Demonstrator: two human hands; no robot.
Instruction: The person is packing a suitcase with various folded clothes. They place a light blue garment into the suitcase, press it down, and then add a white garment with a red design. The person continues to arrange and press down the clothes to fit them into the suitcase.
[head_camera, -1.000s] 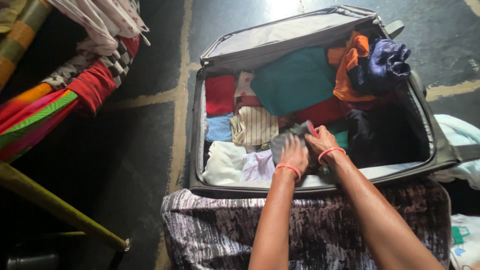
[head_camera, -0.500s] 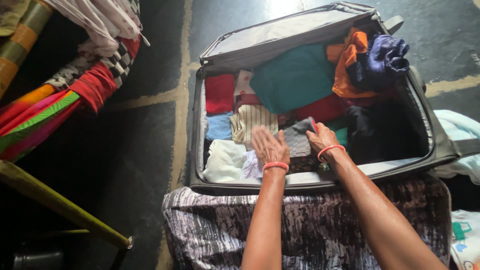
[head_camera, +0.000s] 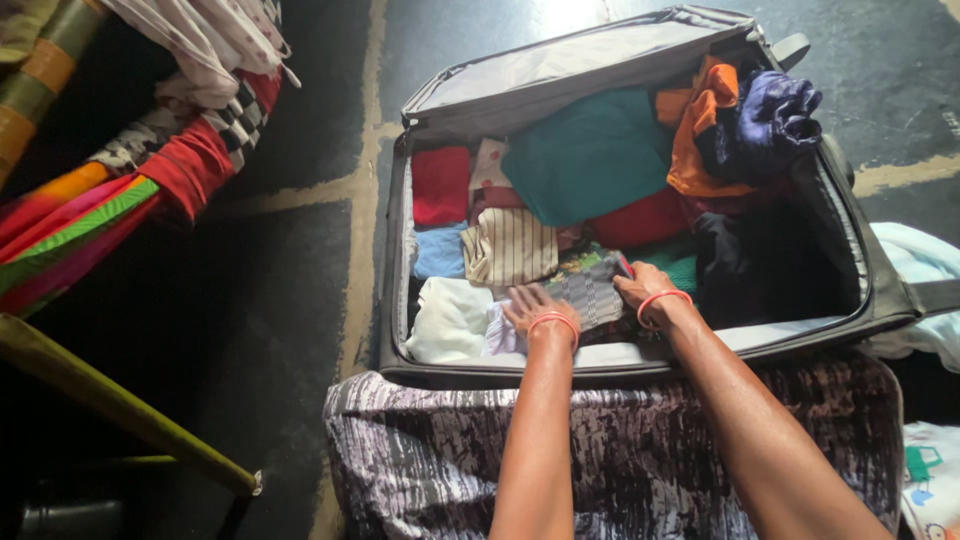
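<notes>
Two hands down in the open suitcase (head_camera: 860, 290) on the floor. Left hand (head_camera: 532, 306) flat, fingers spread apart, pressing the near edge of a grey patterned cloth (head_camera: 590, 285). Right hand (head_camera: 645, 290) pinching its far corner, fingers closed on it. Could bunch up or slide onto the striped cloth (head_camera: 510, 247) just beside, if pushed unevenly. Might snag a bangle (head_camera: 662, 299) too.
</notes>
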